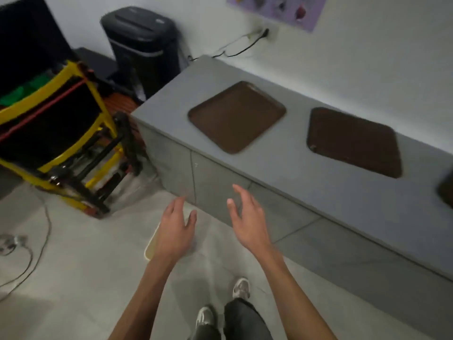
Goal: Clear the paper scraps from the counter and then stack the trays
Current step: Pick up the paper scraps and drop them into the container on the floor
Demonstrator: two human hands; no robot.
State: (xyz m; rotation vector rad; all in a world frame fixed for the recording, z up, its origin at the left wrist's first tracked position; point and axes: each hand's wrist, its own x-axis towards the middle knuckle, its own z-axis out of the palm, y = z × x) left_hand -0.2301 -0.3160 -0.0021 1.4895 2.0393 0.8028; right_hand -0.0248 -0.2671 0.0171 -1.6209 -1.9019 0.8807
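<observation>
Two brown trays lie flat on the grey counter: one tray near the counter's left end, a second darker tray to its right. A third dark tray's corner shows at the right edge. No paper scraps show on the counter top. My left hand and my right hand hang in front of the counter's side, below its top, both with fingers spread and holding nothing. A pale bin rim on the floor is partly hidden under my left hand.
A black paper shredder stands on the floor past the counter's left end. A yellow and black cart stands to the left. Cables lie on the tiled floor. My shoes are near the counter base.
</observation>
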